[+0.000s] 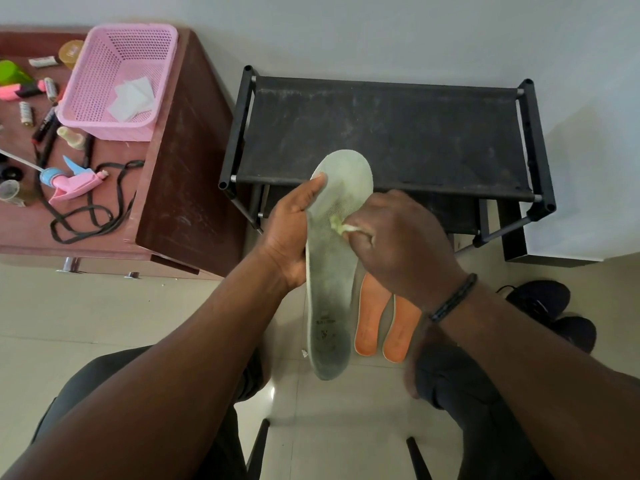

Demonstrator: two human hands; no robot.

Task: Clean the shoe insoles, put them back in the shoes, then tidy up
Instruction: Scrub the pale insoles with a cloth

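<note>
A long pale grey-green insole (329, 299) stands upright in front of me, toe end up, its surface smudged with dirt. My left hand (292, 233) grips its left edge, thumb lying across the toe area. My right hand (398, 244) pinches a small crumpled wipe (341, 226) and presses it against the insole's middle. Two orange insoles (384, 323) lie side by side on the floor below my right hand. A pair of black shoes (550, 313) sits on the floor at the right, partly behind my right arm.
A black shoe rack (388, 133) stands against the wall ahead. At left a brown table (180, 161) carries a pink basket (117, 81) holding white wipes, a pink and blue spray nozzle (71, 181), black laces (93, 209) and small clutter. My knees frame the tiled floor.
</note>
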